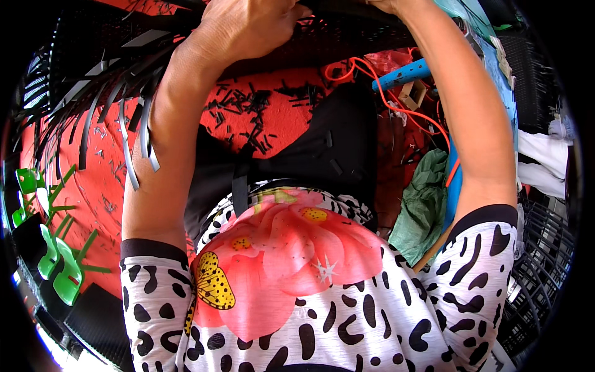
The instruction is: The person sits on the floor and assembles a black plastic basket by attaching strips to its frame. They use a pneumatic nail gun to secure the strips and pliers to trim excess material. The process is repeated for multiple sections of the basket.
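At the top edge my left hand is closed, its fingers curled over the near side of a dark woven piece made of black flat strips. What its fingertips pinch is hidden. My right hand reaches the same piece further right; only its lower edge shows, and its fingers are cut off by the frame. Long loose black strips hang beside my left forearm, fanning out to the left. The woven piece lies across the far side of my lap, above my black trousers.
Short black strip offcuts litter the red floor. Small green chairs stand at left. On the right lie an orange cord, a blue tube, a green crumpled sheet, white cloth and black woven basketwork.
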`<act>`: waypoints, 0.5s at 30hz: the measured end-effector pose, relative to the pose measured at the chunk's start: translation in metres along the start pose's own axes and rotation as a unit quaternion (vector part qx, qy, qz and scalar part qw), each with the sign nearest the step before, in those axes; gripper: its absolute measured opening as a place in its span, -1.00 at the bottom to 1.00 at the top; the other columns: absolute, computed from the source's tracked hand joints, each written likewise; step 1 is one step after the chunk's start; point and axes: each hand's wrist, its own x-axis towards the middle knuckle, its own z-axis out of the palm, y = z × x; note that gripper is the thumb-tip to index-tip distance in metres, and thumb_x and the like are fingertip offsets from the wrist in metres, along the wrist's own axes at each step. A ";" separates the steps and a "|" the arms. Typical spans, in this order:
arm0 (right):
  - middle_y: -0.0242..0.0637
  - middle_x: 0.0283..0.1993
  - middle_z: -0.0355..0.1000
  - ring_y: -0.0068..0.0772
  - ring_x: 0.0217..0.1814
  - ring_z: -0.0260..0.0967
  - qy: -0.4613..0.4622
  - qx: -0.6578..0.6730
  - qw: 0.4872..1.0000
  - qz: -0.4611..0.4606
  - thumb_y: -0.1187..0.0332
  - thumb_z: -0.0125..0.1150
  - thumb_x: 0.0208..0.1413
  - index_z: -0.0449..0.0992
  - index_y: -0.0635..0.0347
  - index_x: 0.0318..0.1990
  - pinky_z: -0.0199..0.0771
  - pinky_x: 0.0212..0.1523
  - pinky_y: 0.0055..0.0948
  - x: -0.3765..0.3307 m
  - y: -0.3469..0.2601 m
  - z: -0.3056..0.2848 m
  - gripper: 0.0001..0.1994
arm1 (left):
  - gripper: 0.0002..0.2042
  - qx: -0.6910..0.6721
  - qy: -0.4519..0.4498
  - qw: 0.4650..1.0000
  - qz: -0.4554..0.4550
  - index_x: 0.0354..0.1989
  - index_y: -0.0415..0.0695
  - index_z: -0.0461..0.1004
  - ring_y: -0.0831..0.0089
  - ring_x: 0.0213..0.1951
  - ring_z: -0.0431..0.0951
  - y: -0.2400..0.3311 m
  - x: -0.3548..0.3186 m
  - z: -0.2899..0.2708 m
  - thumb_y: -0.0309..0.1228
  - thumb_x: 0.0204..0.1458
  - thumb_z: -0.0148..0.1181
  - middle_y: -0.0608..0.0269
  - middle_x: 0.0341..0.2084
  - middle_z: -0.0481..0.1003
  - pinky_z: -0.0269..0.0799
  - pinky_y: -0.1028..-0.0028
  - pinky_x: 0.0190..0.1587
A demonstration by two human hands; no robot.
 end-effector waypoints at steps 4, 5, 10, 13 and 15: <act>-0.33 -0.55 0.44 -0.49 -0.49 0.35 -0.005 -0.005 0.999 0.049 0.62 0.23 -0.18 0.57 0.28 -0.45 0.34 -0.44 -0.47 -0.001 -0.005 -0.001 -0.91 | -0.73 -0.002 -0.007 1.000 -0.015 -0.24 -0.25 0.53 0.02 -0.21 0.51 0.001 -0.001 0.000 -0.62 -0.20 0.22 -0.01 -0.32 0.48 0.48 0.25 -0.19; -0.35 -0.55 0.43 -0.49 -0.49 0.35 -0.009 -0.009 0.998 0.062 0.63 0.23 -0.18 0.57 0.27 -0.46 0.34 -0.44 -0.47 0.001 -0.004 -0.001 -0.91 | -0.73 -0.001 -0.009 1.000 -0.018 -0.23 -0.25 0.53 0.02 -0.20 0.51 0.003 -0.001 -0.002 -0.62 -0.20 0.22 0.00 -0.31 0.48 0.48 0.25 -0.18; -0.35 -0.52 0.47 -0.47 -0.46 0.36 0.009 -0.103 0.994 0.021 0.61 0.19 -0.19 0.58 0.23 -0.47 0.37 -0.40 -0.43 -0.004 -0.006 0.009 -0.89 | -0.74 -0.028 -0.004 1.000 -0.005 -0.22 -0.26 0.53 0.05 -0.19 0.51 0.006 -0.004 -0.003 -0.60 -0.18 0.22 0.03 -0.30 0.49 0.48 0.25 -0.17; -0.32 -0.49 0.51 -0.46 -0.42 0.38 0.029 -0.129 0.991 0.037 0.59 0.17 -0.20 0.59 0.22 -0.46 0.40 -0.36 -0.41 -0.014 -0.010 0.013 -0.87 | -0.74 -0.035 -0.018 0.999 -0.012 -0.22 -0.26 0.53 0.06 -0.18 0.50 0.007 -0.004 -0.002 -0.60 -0.18 0.22 0.04 -0.30 0.48 0.47 0.25 -0.16; -0.31 -0.48 0.51 -0.46 -0.42 0.38 0.050 -0.136 0.988 0.046 0.59 0.15 -0.19 0.60 0.22 -0.45 0.40 -0.36 -0.41 -0.020 -0.012 0.015 -0.87 | -0.74 -0.031 -0.029 0.999 -0.024 -0.22 -0.26 0.53 0.07 -0.18 0.50 0.010 -0.004 -0.002 -0.59 -0.17 0.22 0.06 -0.30 0.48 0.47 0.25 -0.16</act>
